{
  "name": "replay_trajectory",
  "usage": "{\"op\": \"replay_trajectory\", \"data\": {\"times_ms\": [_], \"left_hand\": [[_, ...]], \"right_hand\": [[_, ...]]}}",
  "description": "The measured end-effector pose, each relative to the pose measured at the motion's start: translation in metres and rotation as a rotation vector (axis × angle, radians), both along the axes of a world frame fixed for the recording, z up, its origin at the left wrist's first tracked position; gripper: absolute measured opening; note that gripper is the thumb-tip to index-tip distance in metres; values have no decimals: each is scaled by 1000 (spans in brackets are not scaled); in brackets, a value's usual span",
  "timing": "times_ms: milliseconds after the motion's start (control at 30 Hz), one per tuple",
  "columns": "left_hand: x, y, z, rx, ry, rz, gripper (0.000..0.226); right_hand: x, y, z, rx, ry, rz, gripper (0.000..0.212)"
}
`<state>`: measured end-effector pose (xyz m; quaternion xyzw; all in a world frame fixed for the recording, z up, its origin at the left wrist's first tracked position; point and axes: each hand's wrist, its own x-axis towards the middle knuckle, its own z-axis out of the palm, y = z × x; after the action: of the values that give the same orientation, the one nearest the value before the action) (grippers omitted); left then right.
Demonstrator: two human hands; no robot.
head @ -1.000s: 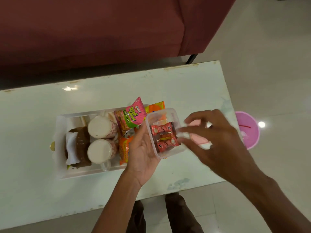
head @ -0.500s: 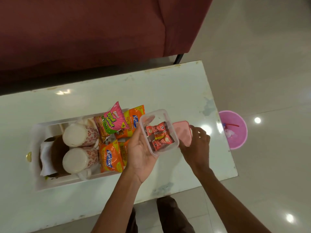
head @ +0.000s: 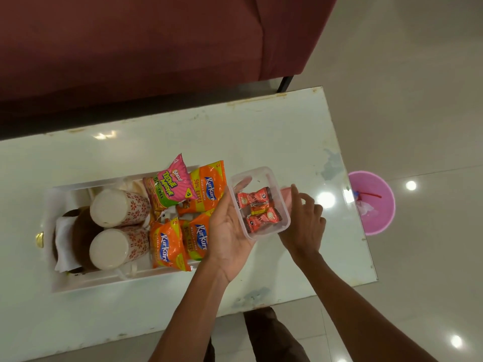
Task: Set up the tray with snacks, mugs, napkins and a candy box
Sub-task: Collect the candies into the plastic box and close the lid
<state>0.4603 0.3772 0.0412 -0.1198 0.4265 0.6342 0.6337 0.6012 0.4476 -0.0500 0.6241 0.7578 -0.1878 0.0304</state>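
Note:
My left hand (head: 227,231) holds a clear plastic candy box (head: 261,202) from its left side, just right of the tray; several red wrapped candies lie inside. My right hand (head: 303,220) is right of the box, with thumb and fingers on the pink lid (head: 286,195), which is mostly hidden. The white tray (head: 104,282) holds two upturned floral mugs (head: 117,207) (head: 117,248), white napkins (head: 62,241) on a brown holder, a pink snack packet (head: 172,186) and orange snack packets (head: 209,189).
The tray stands on a white glossy table (head: 274,142) whose right edge is close to my right hand. A maroon sofa (head: 143,43) runs along the far side. A pink bin (head: 376,220) sits on the floor to the right.
My right hand dropped from above the box to the pink lid on the table and closed on it. The box stayed in my left hand.

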Motion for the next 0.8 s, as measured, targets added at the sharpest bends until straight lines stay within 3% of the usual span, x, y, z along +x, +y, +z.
{"op": "replay_trajectory", "data": {"times_ms": [133,333,433,533,800], "left_hand": [[-1,-1,2,28,-18,0,57],[-4,-6,13,47,-52,21,52],[-8,-9,20,81,-20,8,52],[-12,-13,28,130,-21,11,49],[-14,-24,38,181,9,23,45]], "right_hand": [[-4,19,34,-10,232,-180,107],[-10,36,127,58,886,-410,69],[-16,26,169,54,1153,-460,59],[-23,6,194,31,1202,-446,56],[-48,-54,189,47,1054,-453,48]]}}
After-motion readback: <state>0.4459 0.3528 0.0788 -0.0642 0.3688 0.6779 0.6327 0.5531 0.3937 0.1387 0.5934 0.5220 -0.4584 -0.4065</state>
